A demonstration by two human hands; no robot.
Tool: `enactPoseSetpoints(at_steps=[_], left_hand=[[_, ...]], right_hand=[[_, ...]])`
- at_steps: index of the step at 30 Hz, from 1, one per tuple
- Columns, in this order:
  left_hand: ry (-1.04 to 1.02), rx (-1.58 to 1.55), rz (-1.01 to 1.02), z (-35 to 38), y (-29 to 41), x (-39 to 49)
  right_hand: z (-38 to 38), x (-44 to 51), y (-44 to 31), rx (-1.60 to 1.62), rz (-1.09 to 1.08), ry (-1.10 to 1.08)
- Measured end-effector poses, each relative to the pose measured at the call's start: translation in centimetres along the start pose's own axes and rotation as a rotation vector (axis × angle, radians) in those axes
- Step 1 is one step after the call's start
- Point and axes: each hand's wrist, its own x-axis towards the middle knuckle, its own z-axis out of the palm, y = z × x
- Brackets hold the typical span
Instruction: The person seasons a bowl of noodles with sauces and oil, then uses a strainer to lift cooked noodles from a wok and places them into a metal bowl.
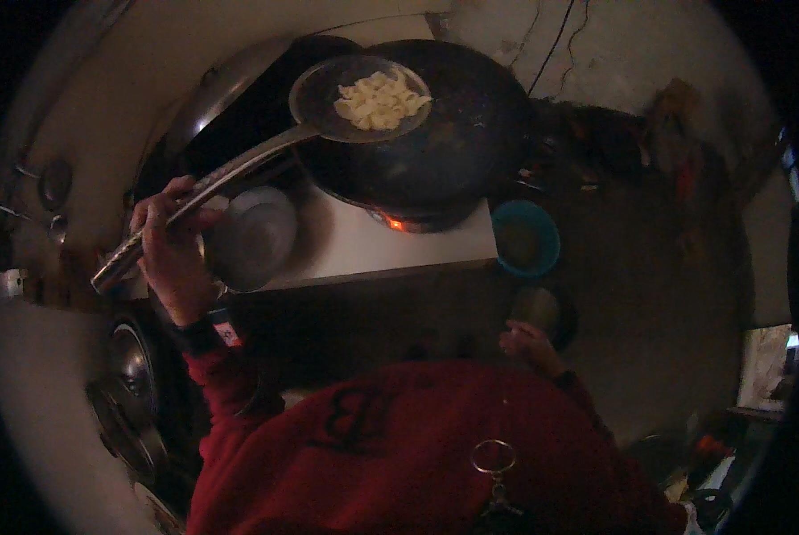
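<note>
My left hand [175, 257] grips the long metal handle of a round skimmer [316, 100] at the upper left. Pale yellow food pieces [381, 100] lie heaped in the skimmer's bowl. It is held above the left part of a large dark wok [413, 170], whose contents are too dim to tell. Below the wok's front rim an orange glow [396, 225] shows at the burner. Low in front of my body is my right hand [530, 342], with its fingers bent. Whether anything is in it cannot be made out.
Beside my left hand a grey bowl [259, 231] stands on a white surface [399, 251]. A teal basin [528, 267] is at that surface's right corner. Behind the skimmer leans a large metal lid [229, 93]. Dark pans [128, 428] are at the lower left.
</note>
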Motion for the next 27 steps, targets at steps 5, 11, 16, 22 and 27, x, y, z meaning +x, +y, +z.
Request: enactPoseSetpoints(at_steps=[5, 11, 16, 22, 27], left_hand=[[-0.115, 0.374, 0.175, -0.3, 2.1, 1.6], [-0.201, 0.206, 0.044, -0.1, 4.7, 3.1], [-0.218, 0.325, -0.063, 1.1, 7.2, 4.2], [-0.179, 0.218, -0.216, 3.0, 7.4, 3.9], [-0.265, 0.0, -0.328, 4.9, 4.2, 2.5]], right_hand=[[0.3, -0.9, -0.6, 0.006, -0.001, 0.01], [1.0, -3.2, -2.5, -0.017, -0.014, 0.053], [2.0, -4.0, -3.9, -0.025, 0.002, 0.071], [2.0, -3.5, -2.9, 0.003, -0.042, 0.063], [0.6, -2.2, -1.2, 0.024, -0.062, 0.058]])
